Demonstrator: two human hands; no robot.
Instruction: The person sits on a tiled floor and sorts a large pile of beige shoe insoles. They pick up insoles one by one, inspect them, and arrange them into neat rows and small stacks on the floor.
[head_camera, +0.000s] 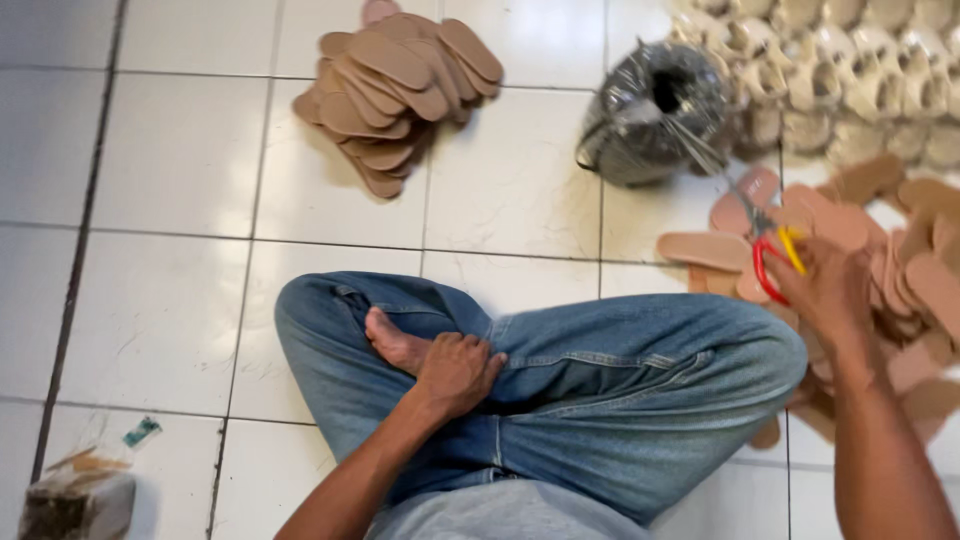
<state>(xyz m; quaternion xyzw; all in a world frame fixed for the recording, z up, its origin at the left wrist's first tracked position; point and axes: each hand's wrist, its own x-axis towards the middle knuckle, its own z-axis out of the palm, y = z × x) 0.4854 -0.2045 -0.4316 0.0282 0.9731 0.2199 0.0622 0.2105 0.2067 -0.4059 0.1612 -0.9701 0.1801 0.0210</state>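
We are sitting cross-legged on the white tiled floor (180, 160), and every position below is referenced to the dark wrapped spool of cord (655, 112).

1. Beyond and to the right of the spool, a pale mass of finished sandal uppers (850, 70) is lying in a heap.
2. Below and to the right of the spool, loose tan insoles (900, 250) are spreading across the floor; a second, tidier insole stack (395, 85) is sitting well to the left of the spool.
3. Our right hand (830, 295) is working just below and right of the spool, its grip clenched through the red-and-yellow handles of the scissors (765, 235). The blades are pointing up toward a thin strand (695, 150) that is running out of the spool.
4. Our left hand (455, 372) is resting well below and left of the spool, its grip curled around our own bare foot (395, 342), holding no tool.

For a clean cut, in our judgement, we are keeping the strand taut and square to the blades, and closing them near the pivot. The picture is blurring here, so we cannot tell whether the blades are touching the strand.
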